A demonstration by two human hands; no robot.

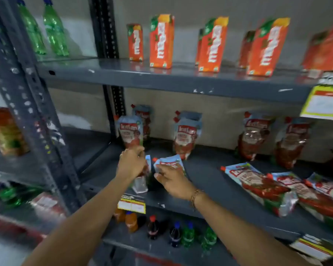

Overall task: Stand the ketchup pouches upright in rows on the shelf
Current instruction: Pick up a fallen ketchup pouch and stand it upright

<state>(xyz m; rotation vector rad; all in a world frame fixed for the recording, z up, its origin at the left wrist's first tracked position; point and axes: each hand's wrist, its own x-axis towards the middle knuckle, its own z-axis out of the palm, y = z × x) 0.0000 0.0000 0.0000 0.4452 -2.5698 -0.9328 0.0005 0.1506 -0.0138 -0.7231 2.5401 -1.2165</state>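
Note:
Red-and-blue ketchup pouches stand upright along the back of the grey middle shelf point(210, 181): two at the left point(130, 131), two in the middle point(186, 137), more at the right point(253, 137). Several pouches lie flat at the right front point(258, 185). My left hand point(132, 163) grips a pouch point(142, 181) held edge-on near the shelf's front left. My right hand point(173, 179) rests its fingers on another pouch point(170, 163) just beside it; how firmly it holds is unclear.
Orange juice cartons point(161, 41) line the upper shelf, green bottles point(54, 29) to their left. Soda bottles point(181, 235) stand on the shelf below. A perforated steel upright point(37, 104) rises at the left. Yellow price tags point(325, 102) hang from the shelf edges.

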